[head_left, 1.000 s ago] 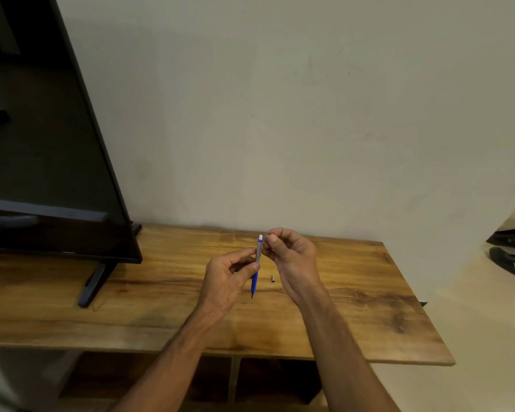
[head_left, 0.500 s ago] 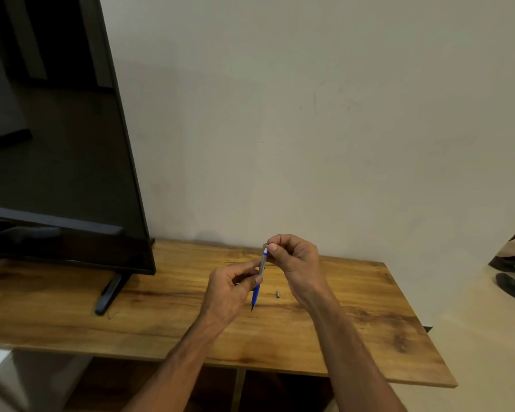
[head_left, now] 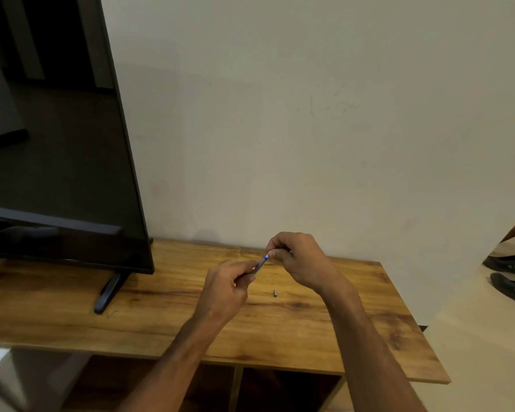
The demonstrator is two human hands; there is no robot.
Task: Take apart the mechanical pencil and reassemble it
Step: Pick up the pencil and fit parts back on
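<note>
Both hands hold the mechanical pencil (head_left: 261, 264) above the wooden table (head_left: 309, 331). Only a short grey and blue stretch of it shows between them, tilted up to the right. My left hand (head_left: 225, 289) grips its lower part, which is hidden in the fingers. My right hand (head_left: 298, 260) pinches its upper end with curled fingers; the very end is hidden. A small dark pencil part (head_left: 275, 293) lies alone on the table just below my right hand.
A large black TV (head_left: 57, 144) stands at the left on a dark foot (head_left: 107, 292). The wall rises right behind the table. Open shelf compartments show under the tabletop. Dark shoes (head_left: 512, 278) lie on the floor at the right.
The pencil has tilted from nearly upright to slanted, and its blue lower tip is now hidden in my left hand. Both hands have drawn closer together. The view has shifted.
</note>
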